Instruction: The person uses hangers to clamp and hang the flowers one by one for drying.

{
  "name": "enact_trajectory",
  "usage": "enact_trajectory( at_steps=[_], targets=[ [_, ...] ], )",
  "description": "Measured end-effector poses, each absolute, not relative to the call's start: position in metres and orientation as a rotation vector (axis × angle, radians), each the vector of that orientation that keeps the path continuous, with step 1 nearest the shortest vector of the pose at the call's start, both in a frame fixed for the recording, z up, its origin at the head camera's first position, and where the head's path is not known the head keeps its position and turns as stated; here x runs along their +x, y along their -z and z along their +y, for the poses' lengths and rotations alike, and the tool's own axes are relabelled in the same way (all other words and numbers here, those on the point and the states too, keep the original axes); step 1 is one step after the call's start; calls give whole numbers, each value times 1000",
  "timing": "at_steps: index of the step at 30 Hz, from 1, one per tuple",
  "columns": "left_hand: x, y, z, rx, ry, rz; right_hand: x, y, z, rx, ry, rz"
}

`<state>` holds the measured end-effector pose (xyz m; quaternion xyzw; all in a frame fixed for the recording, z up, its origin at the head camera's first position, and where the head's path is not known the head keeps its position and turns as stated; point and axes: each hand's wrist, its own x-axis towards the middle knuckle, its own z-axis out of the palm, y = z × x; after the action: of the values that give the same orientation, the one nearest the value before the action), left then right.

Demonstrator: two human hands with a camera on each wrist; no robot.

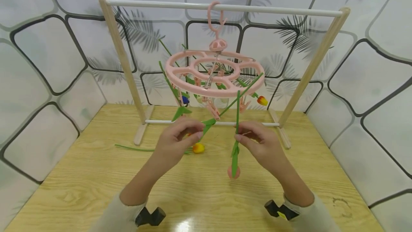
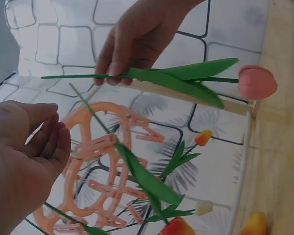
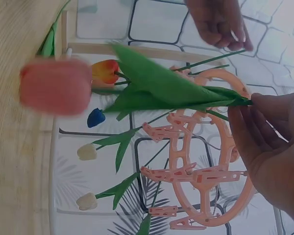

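My right hand point(image 1: 262, 146) pinches the green stem of a pink artificial tulip point(image 2: 257, 82) between thumb and fingers, its bloom hanging downward over the table. My left hand point(image 2: 27, 152) has loosely curled fingers with nothing visible between them; it is beside a red tulip point(image 2: 179, 227) whose stem sits in a clip. The pink round clip hanger point(image 1: 170, 76) hangs in front of both hands. Several tulips hang from its clips, including a blue one point(image 3: 95, 118), white ones point(image 3: 86, 152) and an orange-yellow one point(image 1: 262, 100).
A white rod point(image 1: 276, 9) between wooden posts point(image 1: 313, 67) carries the hanger by its hook. Beyond my left hand, a yellow-orange tulip point(image 1: 198, 148) lies on the wooden table point(image 1: 80, 174). Patterned panels point(image 1: 42, 56) enclose the back and sides.
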<state>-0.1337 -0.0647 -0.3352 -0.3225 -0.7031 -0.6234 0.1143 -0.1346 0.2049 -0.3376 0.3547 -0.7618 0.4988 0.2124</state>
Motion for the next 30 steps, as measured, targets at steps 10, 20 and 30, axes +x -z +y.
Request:
enact_trajectory(
  at_steps=[10, 20, 30],
  targets=[
    [-136, 366, -30, -996, 1915, -2248, -130, 341, 195, 872, -1645, -2101],
    [-136, 372, -22, -1027, 2067, -2249, -127, 346, 183, 702, -1846, -2105],
    [-136, 369, -24, -999, 2034, -2260, -124, 352, 176, 605, -1906, -2118]
  ],
)
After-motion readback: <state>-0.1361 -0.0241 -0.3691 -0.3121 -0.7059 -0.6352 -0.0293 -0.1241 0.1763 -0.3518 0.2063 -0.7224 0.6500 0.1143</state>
